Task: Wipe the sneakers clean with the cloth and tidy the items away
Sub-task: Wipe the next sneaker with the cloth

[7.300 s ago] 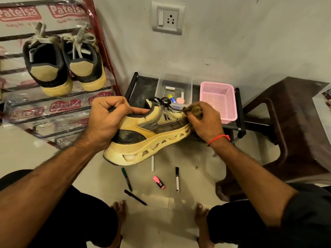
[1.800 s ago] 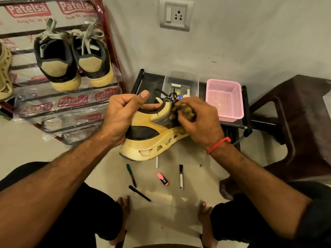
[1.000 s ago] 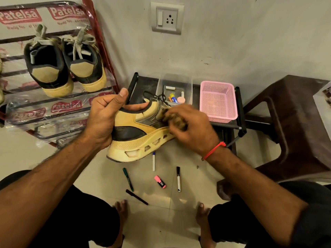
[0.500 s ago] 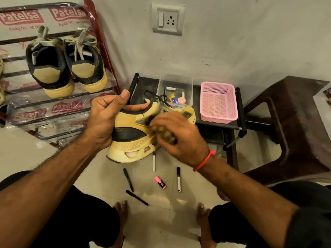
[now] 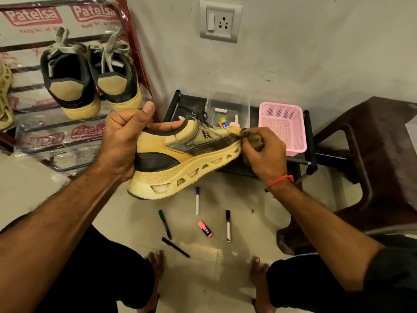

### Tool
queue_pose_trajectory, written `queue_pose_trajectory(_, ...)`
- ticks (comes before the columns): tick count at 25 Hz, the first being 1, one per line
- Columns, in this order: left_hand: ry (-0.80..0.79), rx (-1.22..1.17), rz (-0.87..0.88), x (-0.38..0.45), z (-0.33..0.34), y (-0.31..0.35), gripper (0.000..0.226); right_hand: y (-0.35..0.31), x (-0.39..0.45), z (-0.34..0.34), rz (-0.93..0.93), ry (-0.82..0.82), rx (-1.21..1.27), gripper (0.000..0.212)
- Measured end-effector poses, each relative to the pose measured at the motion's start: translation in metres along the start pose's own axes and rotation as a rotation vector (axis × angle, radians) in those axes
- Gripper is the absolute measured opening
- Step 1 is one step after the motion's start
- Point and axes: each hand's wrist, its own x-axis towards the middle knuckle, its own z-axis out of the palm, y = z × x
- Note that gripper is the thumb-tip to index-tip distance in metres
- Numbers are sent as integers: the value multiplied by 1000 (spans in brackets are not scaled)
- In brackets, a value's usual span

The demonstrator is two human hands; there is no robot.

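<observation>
1. We hold one yellow sneaker (image 5: 180, 159) up in the air, over the floor (image 5: 67, 177), with its toe pointing right

2. Our left hand (image 5: 123, 143) is wrapped tight around the heel end, thumb sticking up

3. Our right hand (image 5: 262, 152) has its fingers curled around a small brown cloth (image 5: 253, 140) and presses it on the toe of the shoe

4. The side of the shoe has a dark smudgy band near the toe, so we think the wiping is not finished

5. Two more sneakers (image 5: 90, 77) sit on the red shoe rack (image 5: 133, 41) at the left, heels toward us. They look put away, but we cannot tell from here if they are clean

6. At the far left edge of the rack there is part of one more yellow shoe (image 5: 4, 98)

7. Pens and markers (image 5: 197, 201) and a little pink highlighter (image 5: 205, 228) lie loose on the floor by our feet

8. On the low black stand (image 5: 187, 105) by the wall are a clear box (image 5: 228, 109) with small things in it and a pink basket (image 5: 282, 129) at its right end

9. So we think lots is left: finish this shoe, put it on the rack, then pick up the pens and the cloth
</observation>
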Motion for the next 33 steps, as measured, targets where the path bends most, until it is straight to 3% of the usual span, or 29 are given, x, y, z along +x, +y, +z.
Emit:
queue_pose_trajectory(2,18,46,3,0,-3,-4,34,-26,-16,8,-191,-114,65,20)
queue_pose_trajectory(5,2,59,-5,-2,-4,-6,36,-40,-34,13,-405,-266,-3,25)
queue_pose_trajectory(10,-21,25,6,-3,3,-3,37,8,4,-12,-52,-85,-116,21)
queue_pose_trajectory(15,-52,49,-10,-2,0,-5,45,-30,-21,1,-364,-249,-27,25)
queue_pose_trajectory(19,-128,44,-6,-5,-1,-5,34,2,10,-7,-52,-118,-96,19)
queue_pose_trajectory(23,-209,36,-18,-6,7,0,32,16,19,-9,132,-105,-160,20)
queue_pose_trajectory(25,-222,54,-23,-7,8,0,33,4,14,-9,141,-154,-111,20)
queue_pose_trajectory(29,-172,154,-43,-10,6,-6,41,-40,-24,8,-61,-348,-74,23)
queue_pose_trajectory(33,-91,228,-153,-13,13,-9,60,-65,-48,13,18,-306,108,19)
